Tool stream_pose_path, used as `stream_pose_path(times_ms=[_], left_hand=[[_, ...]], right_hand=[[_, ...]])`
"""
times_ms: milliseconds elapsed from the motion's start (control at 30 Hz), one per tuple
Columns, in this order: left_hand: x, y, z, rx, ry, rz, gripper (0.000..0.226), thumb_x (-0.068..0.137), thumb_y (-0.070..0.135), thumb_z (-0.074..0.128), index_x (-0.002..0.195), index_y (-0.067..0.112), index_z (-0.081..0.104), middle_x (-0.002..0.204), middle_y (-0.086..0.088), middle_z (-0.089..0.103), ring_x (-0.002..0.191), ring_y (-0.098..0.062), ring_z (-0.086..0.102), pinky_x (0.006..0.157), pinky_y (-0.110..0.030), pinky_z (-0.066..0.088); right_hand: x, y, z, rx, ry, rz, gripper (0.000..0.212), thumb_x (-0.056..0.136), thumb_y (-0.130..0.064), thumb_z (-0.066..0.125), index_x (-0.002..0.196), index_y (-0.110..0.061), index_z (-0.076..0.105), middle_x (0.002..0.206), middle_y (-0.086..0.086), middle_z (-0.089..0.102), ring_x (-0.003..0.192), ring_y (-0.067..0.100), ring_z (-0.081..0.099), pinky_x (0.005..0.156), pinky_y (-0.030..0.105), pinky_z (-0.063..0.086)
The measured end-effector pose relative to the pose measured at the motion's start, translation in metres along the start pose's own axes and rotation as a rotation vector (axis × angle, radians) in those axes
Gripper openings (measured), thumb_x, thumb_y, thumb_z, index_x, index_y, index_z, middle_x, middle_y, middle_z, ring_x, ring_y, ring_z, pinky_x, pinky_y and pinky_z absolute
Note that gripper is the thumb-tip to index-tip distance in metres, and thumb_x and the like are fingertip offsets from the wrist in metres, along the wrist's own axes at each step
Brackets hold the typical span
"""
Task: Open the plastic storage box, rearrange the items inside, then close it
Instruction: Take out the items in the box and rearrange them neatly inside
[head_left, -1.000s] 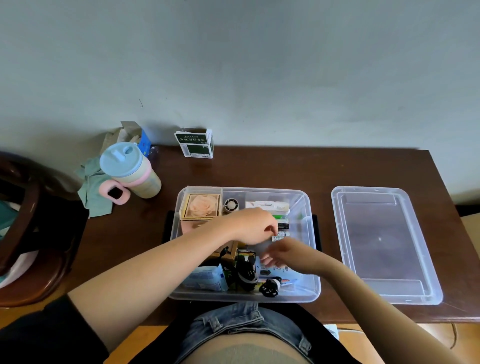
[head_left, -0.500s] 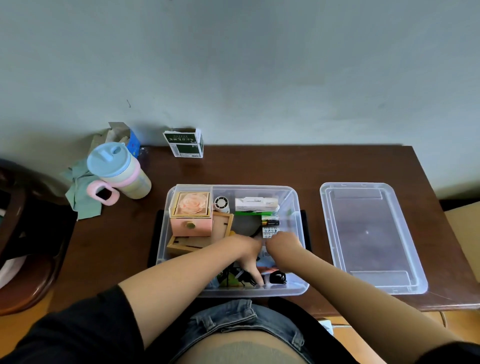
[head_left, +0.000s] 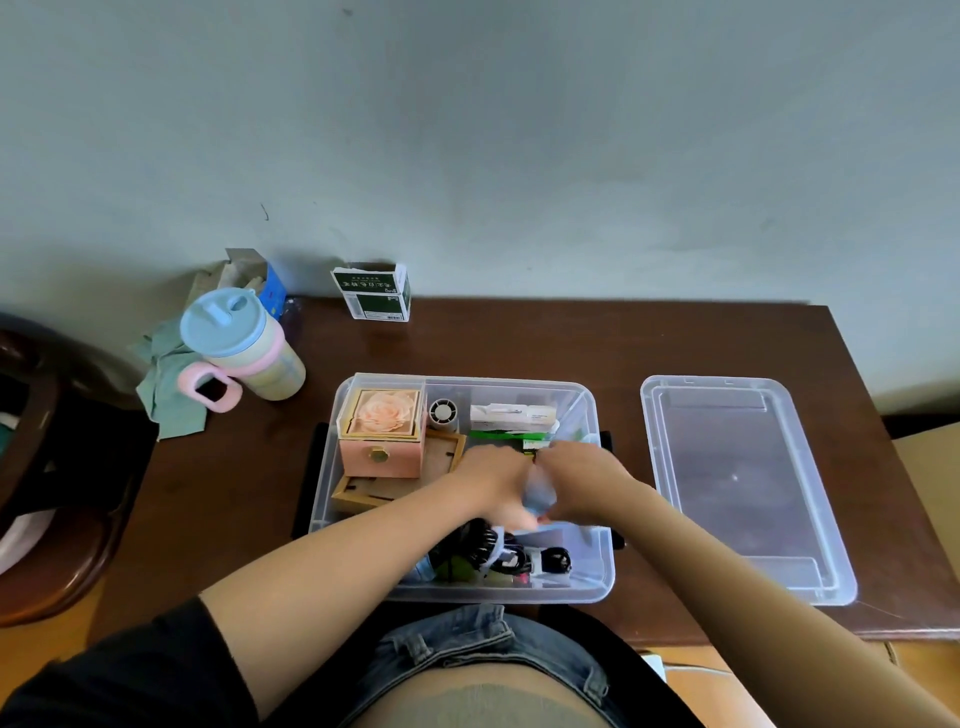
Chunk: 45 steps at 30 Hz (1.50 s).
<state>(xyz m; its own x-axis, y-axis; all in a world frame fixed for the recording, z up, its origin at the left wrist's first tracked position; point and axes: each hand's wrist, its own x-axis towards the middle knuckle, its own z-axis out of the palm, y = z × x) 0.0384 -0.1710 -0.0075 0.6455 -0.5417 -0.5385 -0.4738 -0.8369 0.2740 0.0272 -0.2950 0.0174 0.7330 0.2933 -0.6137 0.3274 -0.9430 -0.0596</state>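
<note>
The clear plastic storage box (head_left: 586, 396) stands open at the table's middle, and its lid (head_left: 737, 483) lies flat to the right. My left hand (head_left: 491, 483) and my right hand (head_left: 584, 475) meet inside the box, both closed on a blurred pale blue packet (head_left: 540, 496). At the box's back left a pink rose box (head_left: 382, 434) sits on a wooden frame (head_left: 361, 492). A small round fan (head_left: 443, 413) and a white carton (head_left: 511, 415) lie along the back wall. Black cables (head_left: 485, 545) fill the front. My hands hide the box's middle.
A pastel cup with a blue lid (head_left: 239, 348) and a green cloth (head_left: 169, 387) are at the back left. A green and white carton (head_left: 371, 293) stands against the wall. A dark wooden chair (head_left: 41, 467) is left of the table. The table's front edge touches my lap.
Both hands have come back from the front of the box toward its middle and now hold the pale blue packet between them. The view has shifted slightly.
</note>
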Motion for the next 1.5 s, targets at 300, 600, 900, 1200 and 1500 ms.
stream_pose_path(times_ms=[300, 600, 900, 1200, 1500], left_hand=[[-0.012, -0.022, -0.039, 0.354, 0.193, -0.149, 0.063, 0.091, 0.048, 0.050, 0.139, 0.015, 0.028, 0.117, -0.008, 0.063, 0.104, -0.029, 0.061, 0.068, -0.030, 0.036], [-0.022, -0.030, -0.042, 0.292, 0.127, -0.142, 0.048, 0.096, 0.038, 0.043, 0.141, 0.026, 0.030, 0.123, -0.008, 0.057, 0.106, -0.028, 0.057, 0.066, -0.029, 0.033], [-0.022, -0.031, -0.041, 0.025, 0.126, -0.091, 0.051, 0.085, 0.025, 0.059, 0.132, 0.016, 0.039, 0.129, -0.012, 0.037, 0.104, -0.029, 0.051, 0.071, -0.037, 0.045], [-0.032, -0.035, -0.054, 0.035, 0.204, -0.247, 0.030, 0.086, 0.028, 0.054, 0.114, 0.020, 0.050, 0.130, -0.014, 0.030, 0.072, -0.025, 0.045, 0.060, -0.032, 0.033], [-0.024, -0.035, -0.040, 0.149, 0.334, -0.068, 0.034, 0.080, 0.003, 0.059, 0.109, 0.020, 0.064, 0.124, -0.005, 0.041, 0.116, -0.026, 0.040, 0.105, -0.042, 0.024]], right_hand=[[0.001, -0.019, 0.006, -0.201, -0.179, -0.023, 0.006, 0.092, -0.010, 0.051, 0.090, -0.010, 0.057, 0.080, 0.004, 0.052, 0.097, 0.029, 0.059, 0.070, 0.029, 0.040], [0.032, -0.025, 0.064, -0.036, -0.322, 0.014, 0.017, 0.088, -0.015, 0.062, 0.102, -0.006, 0.064, 0.083, 0.008, 0.058, 0.083, 0.025, 0.059, 0.065, 0.029, 0.045], [0.046, -0.020, 0.059, 0.198, -0.207, 0.235, 0.008, 0.087, -0.006, 0.057, 0.079, -0.005, 0.057, 0.082, 0.004, 0.060, 0.085, 0.023, 0.061, 0.058, 0.025, 0.043], [0.054, -0.024, 0.064, 0.202, 0.087, 0.290, 0.031, 0.088, -0.033, 0.061, 0.108, -0.011, 0.050, 0.097, 0.004, 0.066, 0.088, 0.026, 0.065, 0.059, 0.030, 0.042], [0.051, -0.010, 0.052, 0.413, -0.032, 0.068, 0.015, 0.087, -0.006, 0.053, 0.092, -0.012, 0.066, 0.096, 0.005, 0.068, 0.096, 0.023, 0.064, 0.071, 0.030, 0.049]])
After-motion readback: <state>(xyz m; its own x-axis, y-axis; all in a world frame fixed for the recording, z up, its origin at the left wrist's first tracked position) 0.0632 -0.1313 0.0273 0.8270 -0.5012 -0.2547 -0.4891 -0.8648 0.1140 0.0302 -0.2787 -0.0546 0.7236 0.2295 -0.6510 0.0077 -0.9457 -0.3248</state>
